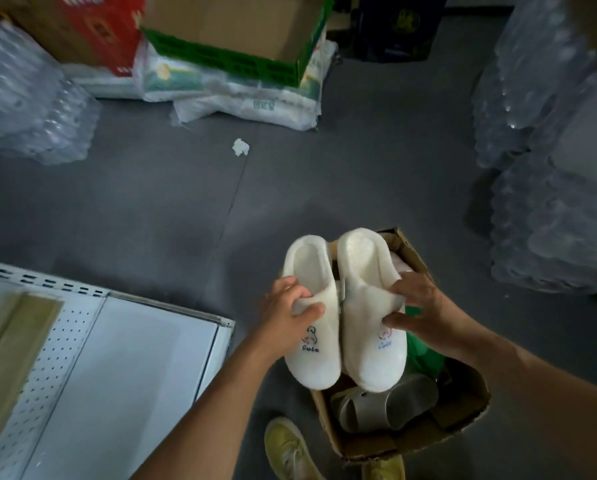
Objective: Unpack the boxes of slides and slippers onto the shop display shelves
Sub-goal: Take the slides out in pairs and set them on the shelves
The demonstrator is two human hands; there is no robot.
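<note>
White slippers side by side between both grips, left, right

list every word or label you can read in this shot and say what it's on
"Cute" in dark thread, under a small embroidered figure, on the left white slipper.
Right white slipper: a similar blue word, too blurred to read.
White sacks: green print, too blurred to read.
Red carton: marks unreadable.
Green-edged carton: print blurred.
Dark box: yellow logo, unreadable.
</note>
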